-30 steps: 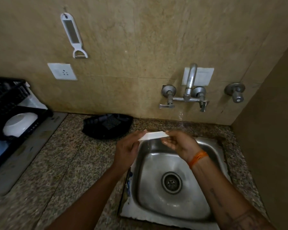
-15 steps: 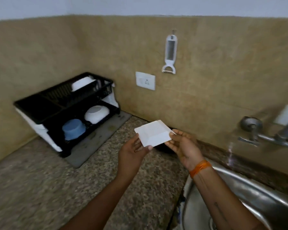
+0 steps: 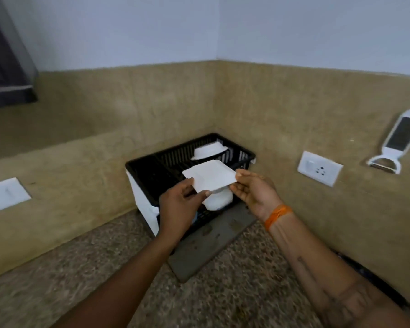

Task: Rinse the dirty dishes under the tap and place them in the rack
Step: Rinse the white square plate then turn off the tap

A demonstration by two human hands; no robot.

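Both hands are holding a white square plate point(image 3: 210, 176) in the air, in front of and over the black dish rack point(image 3: 166, 166). The left hand point(image 3: 179, 207) is pinching the plate's near-left corner, thumb on top, fingers curled beneath. The right hand point(image 3: 253, 192) is gripping the right edge, thumb tip on the rim; an orange wristband point(image 3: 278, 215) is sitting on that wrist. The plate is lying roughly flat, slightly tilted, its far edge overlapping the rack's upper tier.

The rack is standing in the corner where two tan tiled walls are meeting, its back close to both. An upturned white bowl point(image 3: 208, 150) is occupying the right part of the upper tier; the left part is showing dark mesh. Another white bowl point(image 3: 219, 201) is resting on the lower tier, just under the plate. A grey drain mat point(image 3: 211, 247) is running out from under the rack onto the speckled tabletop point(image 3: 64, 280), which is lying open to the left and the near side.

On the right wall, a white socket point(image 3: 320, 168) and a hanging white peeler point(image 3: 398, 140) are sitting well apart from the rack.
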